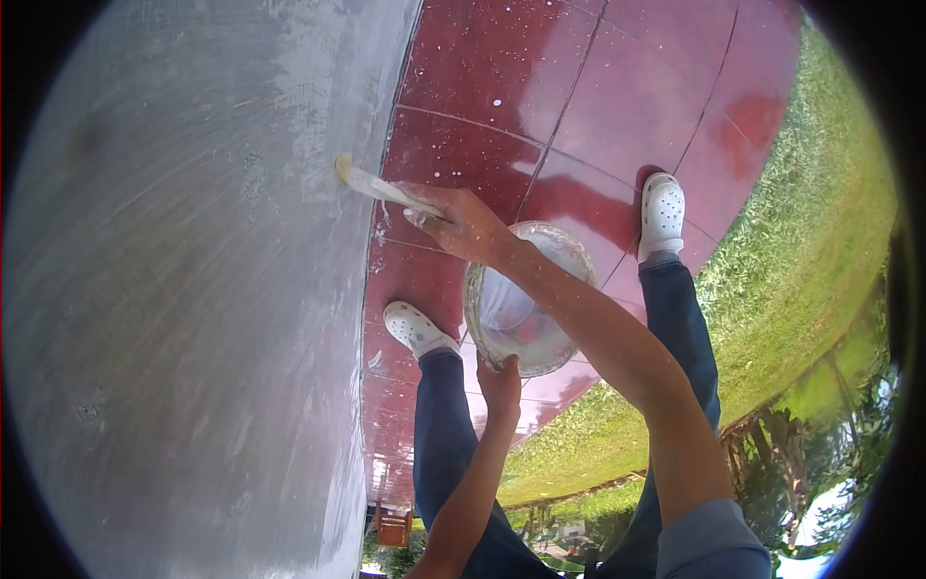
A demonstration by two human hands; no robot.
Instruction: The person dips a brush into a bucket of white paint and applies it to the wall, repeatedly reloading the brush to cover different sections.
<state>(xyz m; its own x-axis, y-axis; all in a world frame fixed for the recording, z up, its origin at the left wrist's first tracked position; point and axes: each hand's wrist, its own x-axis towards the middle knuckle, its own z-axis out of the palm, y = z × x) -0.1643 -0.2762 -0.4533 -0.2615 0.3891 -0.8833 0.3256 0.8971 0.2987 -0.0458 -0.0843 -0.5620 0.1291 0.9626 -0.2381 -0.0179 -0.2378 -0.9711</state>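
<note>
My right hand (463,224) is closed around the handle of a paintbrush (381,186) streaked with white paint. The brush's yellowish bristle end meets the lower part of the grey wall (193,289), which is covered in whitish strokes. Below that arm is a round bucket (473,299) with paint-smeared sides and whitish liquid or residue inside. My left hand (500,386) grips the bucket's near rim, thumb on top. My right forearm hides part of the bucket.
Glossy red floor tiles (463,58) with white paint drops run along the wall. My feet in white clogs (663,212) stand on both sides of the bucket. Grass (772,318) borders the tiles at the right, with trees beyond. A brown wooden object (394,526) is at the bottom.
</note>
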